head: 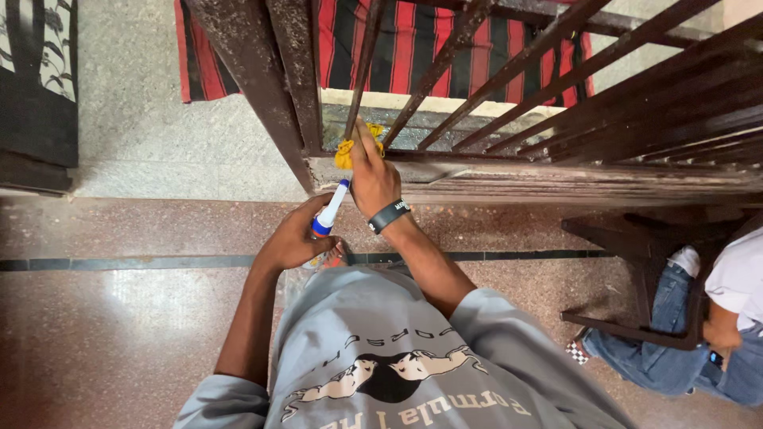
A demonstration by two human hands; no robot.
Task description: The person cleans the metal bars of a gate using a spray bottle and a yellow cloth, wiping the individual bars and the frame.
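Pressing a crumpled yellow cloth (346, 151) against a rusty, flaking iron gate (556, 119), the right hand (372, 181) closes its fingers over the rag at the foot of a slanted bar, just above the gate's pitted bottom rail. A black wristband (389, 215) circles that wrist. Just below and beside it, the left hand (291, 238) wraps snugly around a white-nozzled spray bottle (327, 213) with a blue collar, tip angled toward the cloth, above polished speckled terrazzo floor (119, 318).
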